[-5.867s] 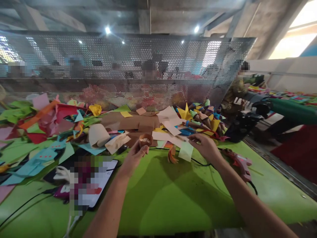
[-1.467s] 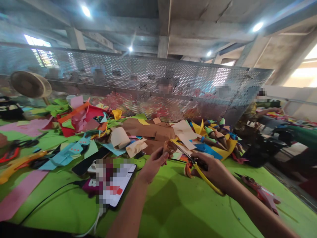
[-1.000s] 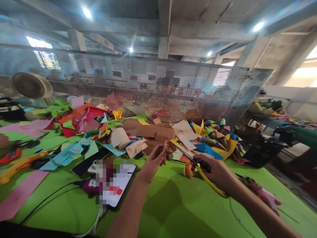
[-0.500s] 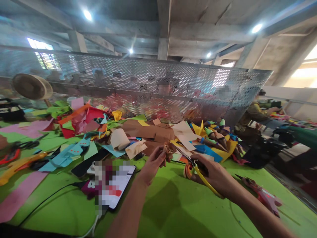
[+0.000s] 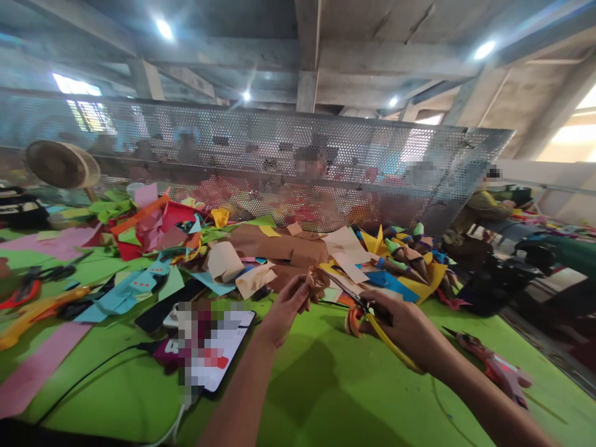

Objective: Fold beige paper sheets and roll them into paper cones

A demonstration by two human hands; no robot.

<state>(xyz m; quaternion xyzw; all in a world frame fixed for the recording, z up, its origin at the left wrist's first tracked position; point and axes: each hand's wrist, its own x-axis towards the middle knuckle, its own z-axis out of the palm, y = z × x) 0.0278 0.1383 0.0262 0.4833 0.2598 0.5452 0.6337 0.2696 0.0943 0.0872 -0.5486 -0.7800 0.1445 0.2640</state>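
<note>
My left hand (image 5: pixel 289 304) pinches a small crumpled brown paper piece (image 5: pixel 317 282) above the green table (image 5: pixel 302 397). My right hand (image 5: pixel 395 316) is closed round yellow-handled scissors (image 5: pixel 382 335), whose blades point up and left toward the brown piece. Whether the blade tips touch it I cannot tell. Just below the right hand, an orange striped curl (image 5: pixel 352 321) shows, partly hidden by the fingers. Behind the hands lie brown paper sheets (image 5: pixel 274 245) and a cream paper roll (image 5: pixel 224 261).
A phone (image 5: pixel 233 347) with a cable lies at left, near a yellow glue gun (image 5: pixel 41 313). A pink glue gun (image 5: pixel 498 369) lies at right. Paper scraps (image 5: pixel 149 230) heap up before a perforated metal screen (image 5: pixel 261 143). A fan (image 5: pixel 60 163) stands far left; a person (image 5: pixel 479 208) sits far right.
The brown paper piece is turned slightly in my left fingers and shows more of its opening. My right hand and the scissors have barely shifted.
</note>
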